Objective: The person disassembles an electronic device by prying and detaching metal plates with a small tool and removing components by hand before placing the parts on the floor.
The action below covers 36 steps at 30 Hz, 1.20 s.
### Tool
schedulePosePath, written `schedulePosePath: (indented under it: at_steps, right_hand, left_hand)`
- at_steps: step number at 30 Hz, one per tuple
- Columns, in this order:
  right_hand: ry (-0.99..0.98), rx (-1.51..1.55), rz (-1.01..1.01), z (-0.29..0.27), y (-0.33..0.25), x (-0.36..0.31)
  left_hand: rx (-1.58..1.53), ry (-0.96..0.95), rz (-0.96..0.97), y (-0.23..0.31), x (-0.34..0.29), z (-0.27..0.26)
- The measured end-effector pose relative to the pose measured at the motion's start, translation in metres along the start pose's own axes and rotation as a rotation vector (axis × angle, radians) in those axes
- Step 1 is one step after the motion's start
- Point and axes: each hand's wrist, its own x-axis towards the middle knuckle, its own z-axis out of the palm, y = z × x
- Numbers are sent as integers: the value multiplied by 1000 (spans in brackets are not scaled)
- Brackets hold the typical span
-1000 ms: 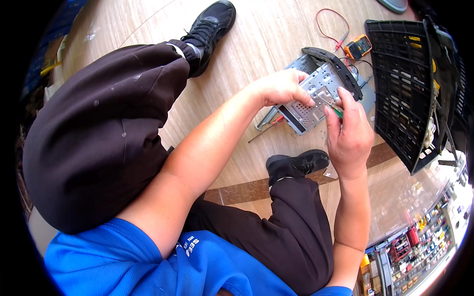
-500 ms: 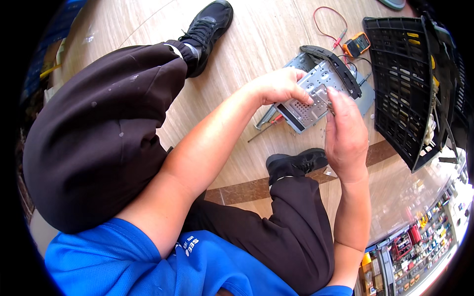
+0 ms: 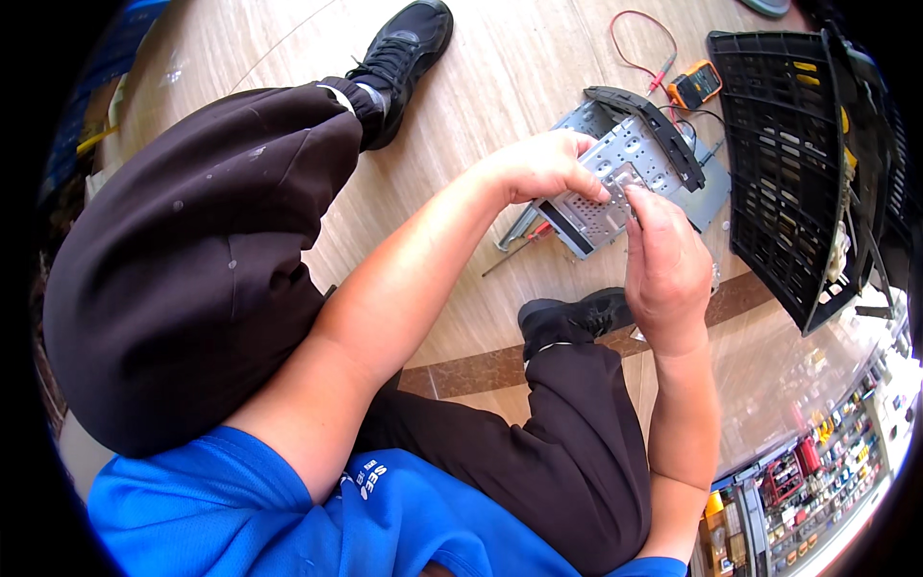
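Note:
A grey metal chassis (image 3: 641,144) with many holes rests tilted above the floor, a curved black panel (image 3: 663,135) along its far side. My left hand (image 3: 550,171) grips its left side, the thumb lying on the perforated metal plate (image 3: 588,213). Over the plate's right end, my right hand (image 3: 670,264) is closed, thumb and fingertips pinched together. Whatever sits in that pinch is too small to name. Below the chassis, a screwdriver (image 3: 524,252) with a red handle lies on the floor, partly hidden.
An orange multimeter (image 3: 695,87) with a red lead (image 3: 625,62) lies beyond the chassis. To the right stands a large black plastic grille panel (image 3: 779,163). My black shoes (image 3: 409,58) are on either side of the work. Shelves of small goods (image 3: 827,471) fill the lower right.
My right hand has moved slightly left and down, its fingertips lower over the plate. The left hand and the chassis have barely moved.

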Motion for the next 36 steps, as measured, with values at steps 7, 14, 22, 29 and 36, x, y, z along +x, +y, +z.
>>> schedulePosePath:
  at_steps: [7, 14, 22, 29, 36]
  right_hand:
    - [97, -29, 187, 7, -13, 1]
    - [176, 85, 277, 6, -4, -2]
    - [248, 194, 578, -23, 25, -31]
    - [253, 195, 597, -35, 23, -33]
    - [243, 262, 601, -40, 25, -38]
  left_hand:
    - [-32, -8, -25, 3, -2, 2]
    - [-90, -20, 9, 1, -1, 3]
    - [-24, -28, -65, 9, -4, 7]
    - [-14, -40, -97, 5, -1, 1]
    - [-90, -44, -80, 7, -4, 6]
